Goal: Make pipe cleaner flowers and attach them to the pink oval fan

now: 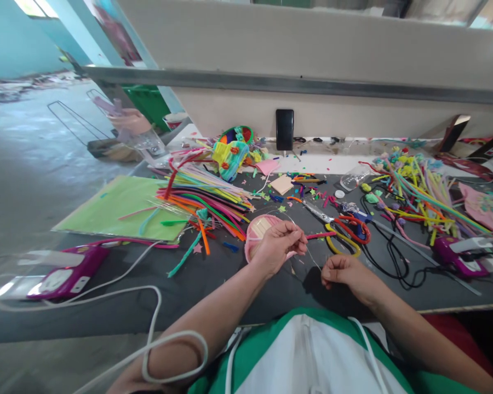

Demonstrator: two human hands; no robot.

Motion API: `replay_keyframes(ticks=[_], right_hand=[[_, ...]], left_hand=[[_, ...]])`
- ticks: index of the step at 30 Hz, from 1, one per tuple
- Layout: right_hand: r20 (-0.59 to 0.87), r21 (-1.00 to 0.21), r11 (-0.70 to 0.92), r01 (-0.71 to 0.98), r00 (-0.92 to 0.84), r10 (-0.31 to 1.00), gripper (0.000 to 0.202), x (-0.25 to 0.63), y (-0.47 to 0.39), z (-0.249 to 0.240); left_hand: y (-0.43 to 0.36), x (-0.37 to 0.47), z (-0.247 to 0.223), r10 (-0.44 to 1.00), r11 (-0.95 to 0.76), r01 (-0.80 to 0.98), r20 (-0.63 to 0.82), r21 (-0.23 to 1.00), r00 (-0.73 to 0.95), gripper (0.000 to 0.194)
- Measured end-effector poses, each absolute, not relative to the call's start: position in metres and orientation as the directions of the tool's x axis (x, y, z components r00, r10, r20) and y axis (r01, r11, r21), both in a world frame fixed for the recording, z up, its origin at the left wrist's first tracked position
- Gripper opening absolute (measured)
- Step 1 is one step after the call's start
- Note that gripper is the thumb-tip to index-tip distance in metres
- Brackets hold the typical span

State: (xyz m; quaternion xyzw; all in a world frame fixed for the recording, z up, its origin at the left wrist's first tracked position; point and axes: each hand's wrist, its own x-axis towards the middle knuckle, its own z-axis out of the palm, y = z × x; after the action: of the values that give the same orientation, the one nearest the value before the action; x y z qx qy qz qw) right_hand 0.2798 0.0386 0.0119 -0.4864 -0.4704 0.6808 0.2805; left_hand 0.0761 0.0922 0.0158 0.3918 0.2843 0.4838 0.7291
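My left hand is closed in a pinch above a round pink piece with pale strips across it, covering part of that piece. A thin pale strand runs from its fingertips toward my right hand, which is also pinched shut, on the strand's lower end. Just right of my left fingers lies a red pipe cleaner; whether the fingers touch it I cannot tell. Scissors with red and yellow handles lie beyond my hands.
Bundled colourful pipe cleaners lie left, on and beside a green sheet pack; another pile is at right. A phone leans on the partition. Purple power strips with white cables flank the work area. Small scraps dot the dark tabletop.
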Motion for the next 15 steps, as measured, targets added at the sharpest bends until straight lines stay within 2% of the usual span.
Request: replay_keyframes(ticks=[4,7,9,11,15], right_hand=[[-0.423,-0.899,-0.284,0.334,-0.488,0.764,0.032,0.315,0.055,0.038],[-0.25,-0.901,-0.124,0.415,-0.265,0.931,0.037,0.328,0.072,0.067],[-0.113,-0.9,-0.021,0.436,-0.184,0.976,0.032,0.315,0.081,0.082],[-0.065,-0.912,0.038,0.408,-0.234,0.97,0.029,0.292,0.089,0.088],[-0.038,-0.981,0.035,0.19,-0.367,0.929,0.026,0.254,0.106,0.082]], left_hand=[[0.089,0.078,0.02,0.919,0.227,-0.479,-0.023,0.848,0.394,0.019],[0.085,0.082,0.024,0.896,0.253,-0.464,-0.025,0.849,0.443,0.021],[0.082,0.087,0.025,0.862,0.293,-0.441,-0.035,0.848,0.505,0.022],[0.08,0.091,0.026,0.823,0.335,-0.417,-0.046,0.845,0.566,0.023],[0.082,0.093,0.029,0.788,0.378,-0.382,-0.076,0.843,0.611,0.026]])
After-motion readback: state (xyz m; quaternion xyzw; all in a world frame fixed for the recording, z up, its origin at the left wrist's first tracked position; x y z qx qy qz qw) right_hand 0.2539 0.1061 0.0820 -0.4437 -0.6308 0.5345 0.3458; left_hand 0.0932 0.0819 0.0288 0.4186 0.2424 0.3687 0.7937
